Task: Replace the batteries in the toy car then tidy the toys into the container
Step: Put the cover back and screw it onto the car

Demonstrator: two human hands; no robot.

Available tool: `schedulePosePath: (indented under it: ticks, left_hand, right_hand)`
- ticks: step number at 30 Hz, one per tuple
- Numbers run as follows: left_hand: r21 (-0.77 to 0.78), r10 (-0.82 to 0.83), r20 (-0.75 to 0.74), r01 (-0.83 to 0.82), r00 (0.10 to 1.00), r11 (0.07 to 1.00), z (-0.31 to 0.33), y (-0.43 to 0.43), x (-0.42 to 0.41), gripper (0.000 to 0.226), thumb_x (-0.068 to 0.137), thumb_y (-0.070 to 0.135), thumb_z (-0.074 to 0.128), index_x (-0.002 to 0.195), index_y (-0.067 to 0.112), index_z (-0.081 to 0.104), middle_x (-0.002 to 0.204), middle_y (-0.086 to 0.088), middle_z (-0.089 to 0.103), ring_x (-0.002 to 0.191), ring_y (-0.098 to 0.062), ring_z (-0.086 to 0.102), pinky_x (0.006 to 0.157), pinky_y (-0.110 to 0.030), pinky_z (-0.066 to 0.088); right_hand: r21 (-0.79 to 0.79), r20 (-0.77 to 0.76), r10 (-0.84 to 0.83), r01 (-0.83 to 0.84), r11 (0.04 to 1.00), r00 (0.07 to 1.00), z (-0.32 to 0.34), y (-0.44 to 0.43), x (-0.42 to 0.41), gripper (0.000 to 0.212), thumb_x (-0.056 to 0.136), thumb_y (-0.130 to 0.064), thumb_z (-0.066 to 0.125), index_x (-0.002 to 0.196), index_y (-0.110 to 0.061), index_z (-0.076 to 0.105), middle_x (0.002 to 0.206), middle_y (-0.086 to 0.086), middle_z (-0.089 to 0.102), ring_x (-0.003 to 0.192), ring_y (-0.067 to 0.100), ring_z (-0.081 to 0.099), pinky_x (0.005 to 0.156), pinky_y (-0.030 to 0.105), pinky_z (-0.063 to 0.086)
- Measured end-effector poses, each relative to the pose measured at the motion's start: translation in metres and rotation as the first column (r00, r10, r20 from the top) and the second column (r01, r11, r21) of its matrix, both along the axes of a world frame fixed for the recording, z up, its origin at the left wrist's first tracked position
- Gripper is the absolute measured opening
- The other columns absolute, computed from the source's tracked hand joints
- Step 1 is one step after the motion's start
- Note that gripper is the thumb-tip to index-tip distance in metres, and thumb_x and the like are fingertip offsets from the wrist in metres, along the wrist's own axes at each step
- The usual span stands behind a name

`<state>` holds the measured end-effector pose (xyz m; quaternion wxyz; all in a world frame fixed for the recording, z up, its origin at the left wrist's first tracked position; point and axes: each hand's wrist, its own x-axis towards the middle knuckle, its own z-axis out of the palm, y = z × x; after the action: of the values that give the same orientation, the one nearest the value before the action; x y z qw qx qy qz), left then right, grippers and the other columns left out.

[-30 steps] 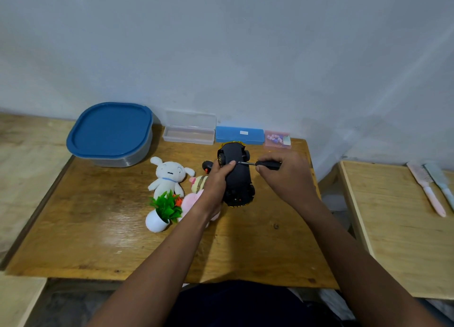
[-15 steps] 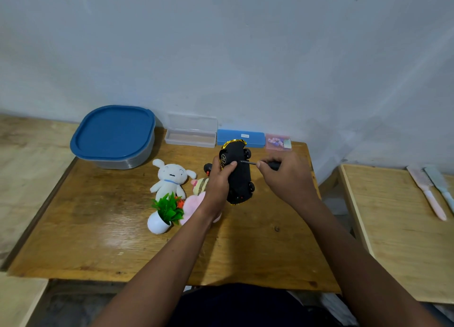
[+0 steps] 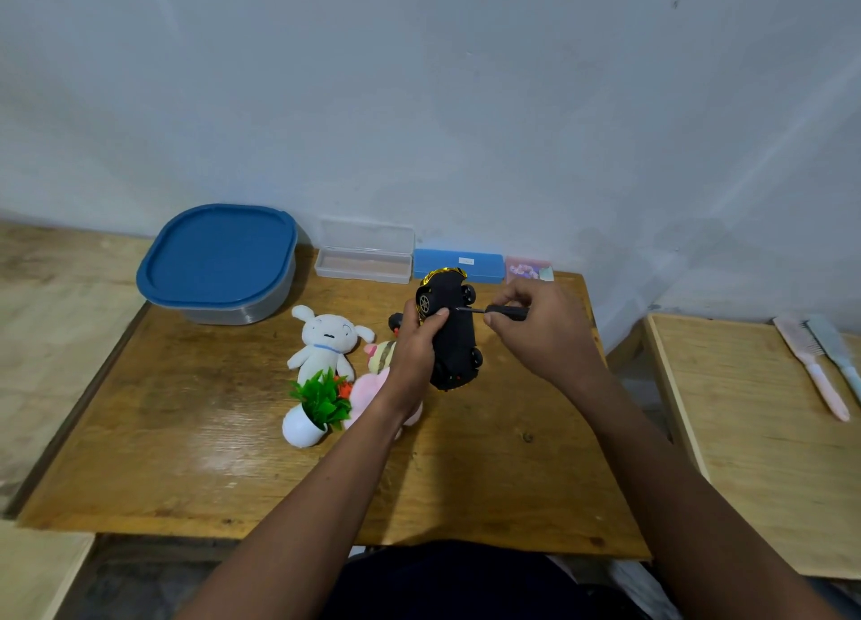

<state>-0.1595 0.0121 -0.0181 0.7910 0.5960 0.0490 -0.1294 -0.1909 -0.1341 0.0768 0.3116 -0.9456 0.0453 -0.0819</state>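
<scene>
My left hand [image 3: 414,349] grips a black toy car [image 3: 454,335] with gold trim, held on its side with the underside facing right, above the wooden table [image 3: 186,456]. My right hand [image 3: 536,335] pinches a small black screwdriver [image 3: 494,310] whose tip touches the car's underside near the front wheels. A grey container with a blue lid [image 3: 219,261] stands closed at the table's back left. A white plush dog [image 3: 326,340], a pink plush [image 3: 372,391] and a small potted plant toy [image 3: 317,410] lie left of my left arm.
A clear plastic case [image 3: 365,256], a blue box [image 3: 459,263] and a small pink packet [image 3: 529,269] line the wall. A small black part with red [image 3: 396,322] sits behind my left hand. A second table [image 3: 745,433] at right holds two combs [image 3: 815,368].
The car has been lifted slightly and tilted more upright in my left hand. The screwdriver stays at the underside; both hands shifted little.
</scene>
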Motion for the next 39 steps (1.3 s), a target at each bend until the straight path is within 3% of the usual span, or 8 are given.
schedulePosePath:
  ticks: [6,11,17,21,25,29,32,39]
  left_hand:
    - [-0.007,-0.015,0.011,0.015,1.0,1.0,0.001,0.0,-0.001,0.032,0.103,0.024,0.052,0.135,0.024,0.051,0.126,-0.01,0.064,0.111,-0.029,0.067,0.088,-0.046,0.06]
    - [-0.009,-0.019,0.003,0.019,1.0,1.0,0.001,0.001,-0.001,0.036,0.099,0.029,0.054,0.135,0.027,0.051,0.125,-0.011,0.065,0.11,-0.029,0.068,0.089,-0.048,0.059]
    - [-0.018,-0.01,-0.015,0.01,1.0,1.0,0.001,0.0,0.001,0.03,0.102,0.024,0.052,0.132,0.024,0.053,0.122,-0.009,0.067,0.107,-0.028,0.069,0.082,-0.041,0.06]
    - [-0.017,-0.002,-0.022,0.001,1.0,1.0,0.0,-0.003,0.001,0.029,0.102,0.023,0.053,0.131,0.022,0.054,0.119,-0.007,0.066,0.107,-0.028,0.068,0.083,-0.041,0.059]
    - [-0.016,-0.003,-0.021,0.003,1.0,1.0,0.002,-0.003,0.001,0.03,0.102,0.023,0.052,0.132,0.022,0.054,0.117,-0.003,0.067,0.106,-0.026,0.069,0.085,-0.044,0.06]
    - [-0.024,-0.006,-0.031,0.005,1.0,1.0,0.004,-0.003,0.0,0.029,0.103,0.02,0.052,0.131,0.023,0.053,0.12,-0.007,0.067,0.106,-0.027,0.069,0.087,-0.047,0.06]
    - [-0.019,-0.002,-0.035,0.001,0.999,1.0,0.006,-0.003,0.0,0.026,0.103,0.02,0.052,0.129,0.023,0.054,0.118,-0.007,0.067,0.101,-0.024,0.071,0.082,-0.042,0.06]
    - [-0.009,-0.011,-0.001,0.011,1.0,1.0,0.011,-0.004,-0.004,0.021,0.104,0.019,0.051,0.123,0.027,0.055,0.103,0.011,0.06,0.09,-0.009,0.068,0.086,-0.039,0.058]
  right_hand:
    - [-0.129,0.006,-0.074,0.074,0.989,0.997,-0.003,0.0,0.001,0.036,0.096,-0.037,0.06,0.068,-0.017,0.07,0.05,-0.009,0.05,0.049,0.007,0.047,0.047,0.022,0.023]
    - [-0.083,-0.045,-0.004,0.001,0.997,0.999,-0.004,-0.005,0.002,0.021,0.083,-0.036,0.072,0.095,-0.023,0.06,0.075,-0.006,0.059,0.066,0.011,0.055,0.051,0.023,0.029]
    - [-0.104,-0.085,0.029,-0.038,0.994,0.996,-0.002,-0.01,0.003,0.01,0.085,-0.031,0.072,0.085,-0.023,0.066,0.073,-0.007,0.06,0.064,0.006,0.053,0.051,0.022,0.03]
    - [-0.19,0.013,0.029,-0.026,0.981,1.0,-0.005,-0.011,0.004,0.021,0.09,-0.037,0.066,0.079,-0.021,0.075,0.063,-0.006,0.061,0.062,0.013,0.054,0.051,0.025,0.028]
    - [-0.301,-0.016,0.016,-0.02,0.953,1.0,-0.006,-0.007,0.004,0.039,0.095,-0.046,0.057,0.07,-0.02,0.07,0.058,-0.003,0.058,0.056,0.013,0.052,0.047,0.026,0.023]
    - [-0.259,-0.045,0.024,-0.035,0.965,0.999,-0.003,-0.009,0.004,0.018,0.087,-0.043,0.066,0.089,-0.027,0.058,0.069,-0.006,0.06,0.062,0.011,0.053,0.049,0.025,0.031]
    - [-0.255,-0.076,0.073,-0.09,0.963,0.994,-0.004,-0.012,0.003,0.019,0.084,-0.033,0.068,0.091,-0.029,0.052,0.076,-0.005,0.062,0.066,0.014,0.057,0.052,0.028,0.043]
    - [-0.332,0.007,-0.01,0.012,0.943,1.0,0.003,-0.009,0.004,0.034,0.093,-0.047,0.06,0.071,-0.021,0.062,0.061,-0.007,0.053,0.063,0.016,0.05,0.049,0.025,0.024]
